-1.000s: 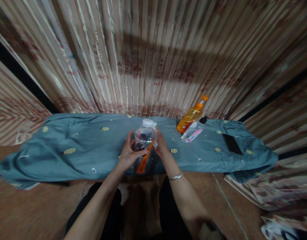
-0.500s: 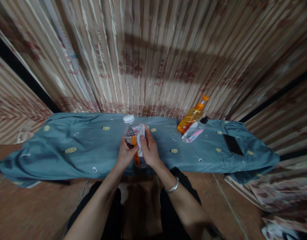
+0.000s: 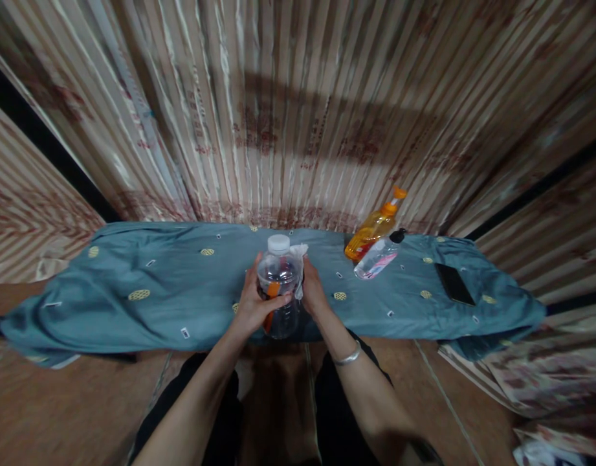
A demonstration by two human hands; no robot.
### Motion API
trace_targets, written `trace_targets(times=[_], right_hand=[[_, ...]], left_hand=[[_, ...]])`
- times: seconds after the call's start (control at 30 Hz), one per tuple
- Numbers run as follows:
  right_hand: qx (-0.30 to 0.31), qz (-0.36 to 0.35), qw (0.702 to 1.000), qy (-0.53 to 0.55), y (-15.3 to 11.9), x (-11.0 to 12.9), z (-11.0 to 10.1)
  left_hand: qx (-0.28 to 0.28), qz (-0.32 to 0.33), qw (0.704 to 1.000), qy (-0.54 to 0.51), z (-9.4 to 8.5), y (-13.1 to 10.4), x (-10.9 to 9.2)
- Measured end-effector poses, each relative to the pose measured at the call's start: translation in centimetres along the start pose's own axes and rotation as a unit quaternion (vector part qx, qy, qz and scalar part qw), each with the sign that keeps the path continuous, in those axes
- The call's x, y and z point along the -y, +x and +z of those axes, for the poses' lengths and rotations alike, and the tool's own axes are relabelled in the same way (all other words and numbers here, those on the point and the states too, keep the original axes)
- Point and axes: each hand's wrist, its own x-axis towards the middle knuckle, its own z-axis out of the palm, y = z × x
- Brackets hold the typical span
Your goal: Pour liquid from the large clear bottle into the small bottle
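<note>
A clear plastic bottle [image 3: 281, 266] with a white cap and an orange label stands upright, held at the front of the cloth-covered surface [image 3: 181, 285]. My left hand [image 3: 259, 301] is wrapped round its left side, the thumb across the front. On the bottle's right side my right hand [image 3: 314, 288] presses a crumpled white cloth or tissue [image 3: 299, 259] against it; some of its fingers are hidden behind. To the right, an orange pump bottle [image 3: 371, 234] and a clear bottle with a black pump [image 3: 378, 259] appear close together.
A dark flat phone-like object [image 3: 453, 283] lies on the right part of the surface. Pleated, patterned curtains [image 3: 298, 116] hang behind it. Dark poles slant along both sides, and the tiled floor [image 3: 424, 401] shows below.
The bottle has moved right and now faces me more squarely. Both hands have shifted right with it, and the white cloth has gone from the bottle's front to its right side.
</note>
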Motion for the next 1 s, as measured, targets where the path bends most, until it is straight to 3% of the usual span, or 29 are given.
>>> trace_targets(times=[0.17, 0.3, 0.4, 0.5, 0.6, 0.7, 0.8, 0.9, 1.0], right_hand=[[0.025, -0.119, 0.984, -0.128, -1.8, 0.7, 0.6], [0.063, -0.212, 0.95, -0.221, -3.6, 1.6, 1.6], [0.061, -0.245, 0.936, -0.244, -3.6, 2.5, 1.4], [0.049, -0.193, 0.962, -0.188, -2.2, 2.9, 0.3], [0.046, -0.035, 0.996, -0.071, -0.5, 2.1, -0.3], [0.048, 0.054, 0.996, 0.045, 0.2, 0.5, -0.1], [0.042, 0.037, 0.997, 0.057, 0.0, -0.4, 0.2], [0.026, -0.027, 0.999, -0.034, -0.8, -0.2, 0.2], [0.045, -0.117, 0.982, -0.139, -2.1, 0.5, 0.5]], left_hand=[[-0.069, 0.024, 0.997, -0.037, 0.0, 0.5, -0.6], [-0.062, 0.024, 0.997, -0.039, 0.2, 0.5, -1.2], [-0.033, 0.011, 0.999, -0.035, 0.6, 0.0, -1.4], [0.01, -0.005, 1.0, -0.029, 1.0, -0.7, -1.5], [0.049, -0.008, 0.999, -0.009, 0.9, -1.0, -1.5], [0.027, 0.009, 0.998, 0.054, 0.2, -0.5, -1.5], [-0.029, 0.03, 0.995, 0.09, -0.5, 0.4, -1.3], [-0.061, 0.018, 0.998, 0.019, -0.9, 0.9, -1.1], [-0.064, 0.027, 0.997, -0.021, -0.8, 1.0, -1.1]])
